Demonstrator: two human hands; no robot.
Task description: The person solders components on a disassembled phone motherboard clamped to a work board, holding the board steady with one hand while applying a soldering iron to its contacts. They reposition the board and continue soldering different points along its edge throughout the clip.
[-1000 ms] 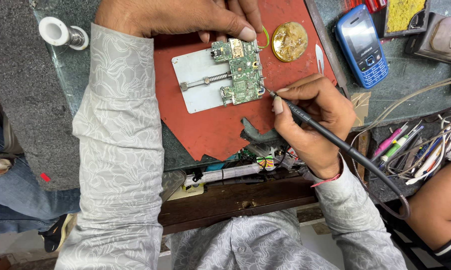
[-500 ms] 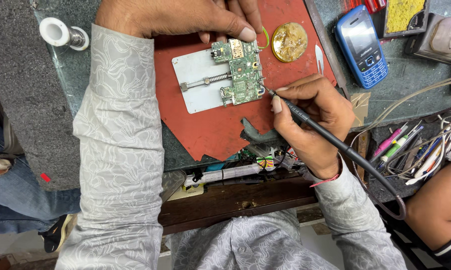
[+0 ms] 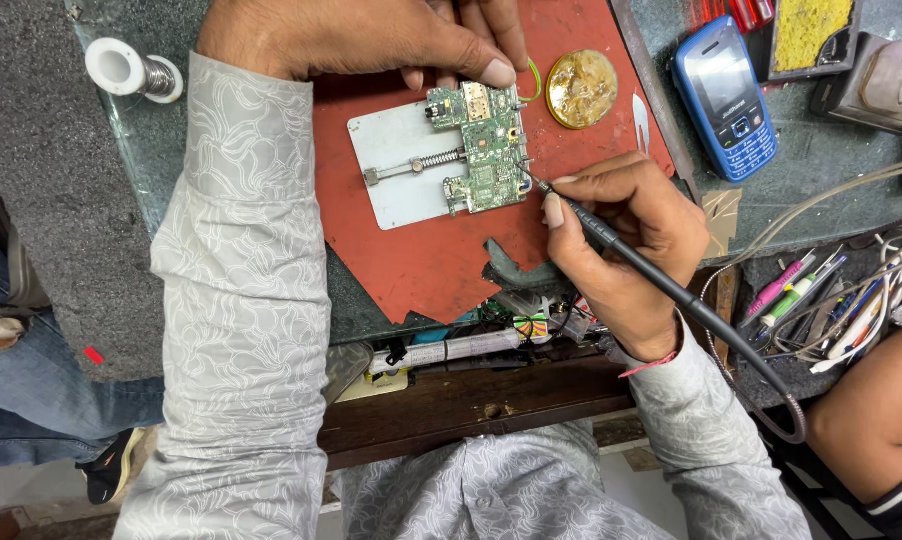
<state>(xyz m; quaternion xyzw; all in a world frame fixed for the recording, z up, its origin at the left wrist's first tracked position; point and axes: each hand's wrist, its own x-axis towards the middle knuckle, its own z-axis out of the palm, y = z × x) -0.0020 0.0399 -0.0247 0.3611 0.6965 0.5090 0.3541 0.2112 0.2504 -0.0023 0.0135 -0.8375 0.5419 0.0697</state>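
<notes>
Circuit board sits clamped in a metal holder plate on the red mat. Left hand fingers press its far edge. Right hand grips the soldering iron; keep the tip steady at the board's right edge.

Right hand gripping soldering iron, tip at circuit board — red mat
</notes>
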